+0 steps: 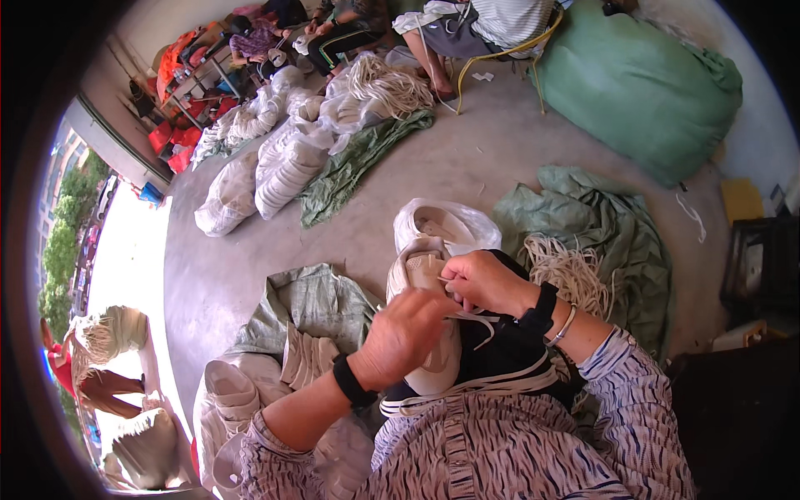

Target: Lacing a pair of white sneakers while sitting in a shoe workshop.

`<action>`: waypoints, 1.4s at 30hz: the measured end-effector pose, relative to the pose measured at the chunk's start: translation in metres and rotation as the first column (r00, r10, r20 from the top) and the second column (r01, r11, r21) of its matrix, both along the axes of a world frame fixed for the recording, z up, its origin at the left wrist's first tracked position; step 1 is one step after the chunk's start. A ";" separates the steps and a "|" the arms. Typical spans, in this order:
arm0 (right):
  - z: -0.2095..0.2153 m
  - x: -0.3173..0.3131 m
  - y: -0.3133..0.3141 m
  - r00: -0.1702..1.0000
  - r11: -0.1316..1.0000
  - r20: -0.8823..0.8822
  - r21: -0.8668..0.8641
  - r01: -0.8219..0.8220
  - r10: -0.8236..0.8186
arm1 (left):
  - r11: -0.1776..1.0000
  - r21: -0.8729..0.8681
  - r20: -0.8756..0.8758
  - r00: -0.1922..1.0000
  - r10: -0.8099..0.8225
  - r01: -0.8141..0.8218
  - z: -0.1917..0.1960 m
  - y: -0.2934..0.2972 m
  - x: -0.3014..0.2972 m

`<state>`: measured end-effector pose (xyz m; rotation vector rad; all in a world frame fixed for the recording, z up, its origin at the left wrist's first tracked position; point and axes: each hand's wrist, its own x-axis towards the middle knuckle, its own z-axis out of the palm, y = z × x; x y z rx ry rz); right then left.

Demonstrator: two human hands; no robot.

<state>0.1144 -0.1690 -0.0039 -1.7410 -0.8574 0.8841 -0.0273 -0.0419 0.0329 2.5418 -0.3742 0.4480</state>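
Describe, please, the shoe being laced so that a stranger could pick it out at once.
Start at the person's patterned lap at the bottom centre. On it lies a cream-white shoe, gripped by the left hand and right hand. Unlike the bagged shoes across the floor, it is the only one in hand.

One head-worn fisheye looks steeply down, close over the lap and concrete floor.

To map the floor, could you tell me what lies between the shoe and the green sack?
A crumpled green cloth with white laces on it, in the head view.
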 end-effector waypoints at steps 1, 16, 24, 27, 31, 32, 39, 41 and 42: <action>0.003 -0.002 -0.002 1.000 0.999 0.010 0.042 0.002 -0.002 | 0.992 0.038 0.001 0.993 0.117 -0.117 0.003 0.010 0.009; 0.006 -0.008 0.009 0.679 0.975 0.706 -0.214 -0.064 0.200 | 0.915 0.402 -0.251 0.957 0.146 -0.035 0.002 0.040 0.031; -0.005 -0.019 0.013 0.736 0.995 0.671 -0.100 -0.025 0.086 | 0.924 0.379 -0.459 0.857 0.233 -0.048 0.009 0.039 0.033; 0.000 -0.023 0.007 0.804 1.000 0.595 0.006 0.014 -0.015 | 0.934 0.348 -0.392 0.892 0.225 -0.083 0.001 0.037 0.029; 0.001 -0.035 0.013 0.756 0.985 0.653 -0.154 0.076 0.044 | 0.926 0.361 -0.365 0.897 0.251 -0.112 0.000 0.033 0.030; -0.002 -0.037 0.015 0.755 0.980 0.656 -0.156 0.127 0.006 | 0.910 0.402 -0.390 0.880 0.271 -0.102 0.001 0.032 0.030; -0.002 -0.026 0.012 0.876 0.993 0.481 -0.084 0.083 -0.032 | 0.923 0.367 -0.382 0.887 0.261 -0.113 -0.001 0.034 0.029; -0.006 -0.030 0.018 0.845 0.984 0.531 -0.107 0.142 -0.064 | 0.964 0.237 -0.428 0.878 0.217 -0.123 0.001 0.037 0.028; -0.006 -0.029 0.016 0.844 0.984 0.533 -0.105 0.144 -0.067 | 0.963 0.239 -0.426 0.879 0.217 -0.122 -0.001 0.034 0.030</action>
